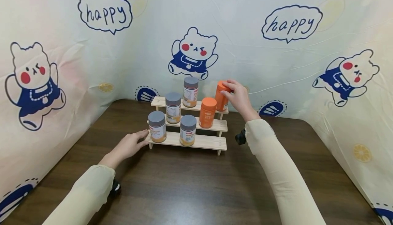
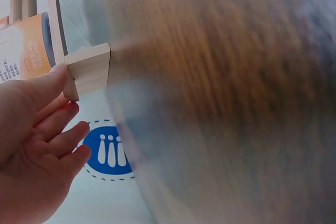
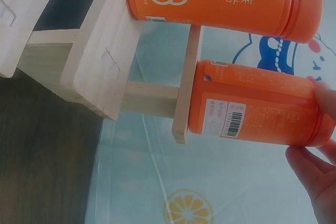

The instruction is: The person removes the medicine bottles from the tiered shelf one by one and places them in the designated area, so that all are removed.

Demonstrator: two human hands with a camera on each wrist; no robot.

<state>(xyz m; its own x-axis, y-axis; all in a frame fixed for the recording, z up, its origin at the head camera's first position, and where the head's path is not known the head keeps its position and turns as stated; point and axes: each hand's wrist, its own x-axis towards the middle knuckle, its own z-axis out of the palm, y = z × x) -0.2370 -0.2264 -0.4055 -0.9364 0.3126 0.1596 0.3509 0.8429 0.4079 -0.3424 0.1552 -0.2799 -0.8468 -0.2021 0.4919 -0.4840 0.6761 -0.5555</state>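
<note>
Closest to us, the left hand (image 1: 130, 145) pinched the left end of the bottom step of the wooden stand (image 1: 208, 143), right by two grey-capped jars (image 1: 188, 133). A third grey-capped jar (image 1: 173, 110) and one orange bottle (image 1: 207, 116) stood on the middle step, and up back the right hand (image 1: 241, 99) had thumb and fingers round the cap of the other orange bottle (image 1: 220, 98), its base at the top step's right end, with a fourth jar (image 1: 190, 95) apart to its left. We reckoned that end was the dicey bit: let go off-centre and the bottle could tip off, or swing it forward and it'd clip its orange neighbour. A tug from the left hand could also skew everything. The worktop (image 1: 184, 184) underneath was dark wood-grain, kinda shiny up front, and beyond it we had pale cloth (image 1: 239, 0) with cartoon animals (image 1: 193, 61) and "happy" bubbles (image 1: 105, 13).
</note>
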